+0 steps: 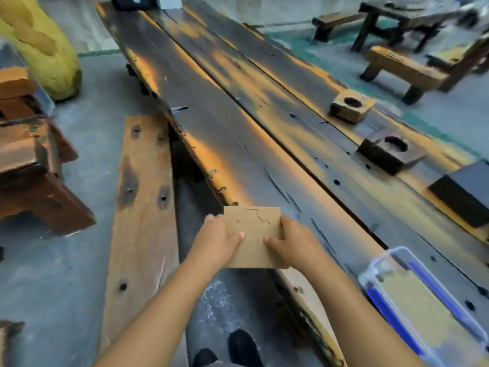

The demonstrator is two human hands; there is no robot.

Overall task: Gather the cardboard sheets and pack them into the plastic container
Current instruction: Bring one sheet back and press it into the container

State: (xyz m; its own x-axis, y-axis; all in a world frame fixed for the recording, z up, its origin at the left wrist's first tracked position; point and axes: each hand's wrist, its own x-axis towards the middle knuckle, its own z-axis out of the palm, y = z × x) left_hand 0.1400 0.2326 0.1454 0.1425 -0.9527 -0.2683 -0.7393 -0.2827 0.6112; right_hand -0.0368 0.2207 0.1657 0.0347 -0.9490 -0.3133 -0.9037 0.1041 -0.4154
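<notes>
A brown cardboard sheet (254,226) with curved pen marks is held flat over the near edge of the long dark wooden table (238,133). My left hand (217,241) grips its left side, thumb on top. My right hand (293,243) grips its right side the same way. I cannot tell whether it is one sheet or a stack. The clear plastic container (381,268) with blue clips stands at the lower right on the table, open, with tan cardboard (412,298) lying inside.
Two wooden blocks with round holes (352,104) (391,152) and a black box (465,192) sit along the table's right side. A wooden bench plank (143,207) runs left of the table. Wooden stools stand at the left and far right. A yellow object (39,43) stands at top left.
</notes>
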